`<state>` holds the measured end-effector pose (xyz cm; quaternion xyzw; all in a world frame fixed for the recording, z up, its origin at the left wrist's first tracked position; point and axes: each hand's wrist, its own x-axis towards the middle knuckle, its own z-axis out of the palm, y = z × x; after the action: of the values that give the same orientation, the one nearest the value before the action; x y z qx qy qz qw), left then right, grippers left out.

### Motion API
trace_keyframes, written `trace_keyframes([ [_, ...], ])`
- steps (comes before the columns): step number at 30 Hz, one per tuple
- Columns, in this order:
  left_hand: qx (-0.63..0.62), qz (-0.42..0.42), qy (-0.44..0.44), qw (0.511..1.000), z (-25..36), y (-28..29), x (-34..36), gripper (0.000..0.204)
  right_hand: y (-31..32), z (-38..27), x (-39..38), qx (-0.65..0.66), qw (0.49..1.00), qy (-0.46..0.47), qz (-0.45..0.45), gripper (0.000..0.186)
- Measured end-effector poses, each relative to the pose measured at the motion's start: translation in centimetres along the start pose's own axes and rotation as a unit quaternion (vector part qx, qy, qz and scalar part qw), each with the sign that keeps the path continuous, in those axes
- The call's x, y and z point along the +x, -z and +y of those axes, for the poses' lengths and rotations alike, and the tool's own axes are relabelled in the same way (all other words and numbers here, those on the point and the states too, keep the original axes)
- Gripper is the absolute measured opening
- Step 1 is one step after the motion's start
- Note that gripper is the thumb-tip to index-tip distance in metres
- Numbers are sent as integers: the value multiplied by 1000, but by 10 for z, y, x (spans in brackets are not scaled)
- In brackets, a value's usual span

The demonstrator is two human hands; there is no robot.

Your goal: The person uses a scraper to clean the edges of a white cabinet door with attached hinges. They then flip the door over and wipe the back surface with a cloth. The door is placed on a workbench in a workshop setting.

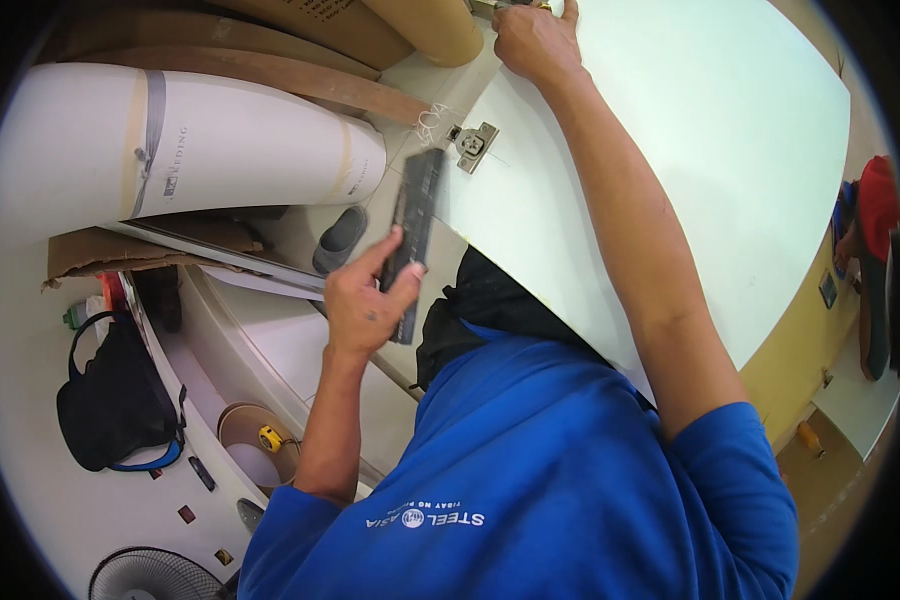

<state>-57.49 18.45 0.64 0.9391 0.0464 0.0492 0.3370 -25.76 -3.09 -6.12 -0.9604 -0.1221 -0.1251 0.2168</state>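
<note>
My left hand (365, 305) is closed around a long dark rectangular bar (416, 235), blurred by motion. The bar is tilted beside the edge of a large white panel (700, 200). Just past its upper end, a metal cabinet hinge (472, 147) is fixed at that panel edge. My right arm reaches across the panel. At its far edge my right hand (538, 42) has curled fingers over another metal fitting (485, 6), which is partly cut off by the frame; what the fingers hold is hidden.
A large white roll (250, 140) lies at the left, with brown cardboard (300, 30) behind it. A grey slipper (340, 240) is on the floor. Nearer left are a black bag (118, 400), a round container (232, 425) holding a yellow tape measure (270, 437), and a fan (155, 575).
</note>
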Motion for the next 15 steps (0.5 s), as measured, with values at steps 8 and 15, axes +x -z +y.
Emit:
trace_keyframes([
  [8, 92, -50, 69, 992, -15, -30, 121, 66, 14, -14, -7, 94, 994, -9, 52, 42],
  [15, 120, -74, 68, 988, 21, 6, -2, 64, 21, -18, -6, 79, 996, -28, -23, 62],
])
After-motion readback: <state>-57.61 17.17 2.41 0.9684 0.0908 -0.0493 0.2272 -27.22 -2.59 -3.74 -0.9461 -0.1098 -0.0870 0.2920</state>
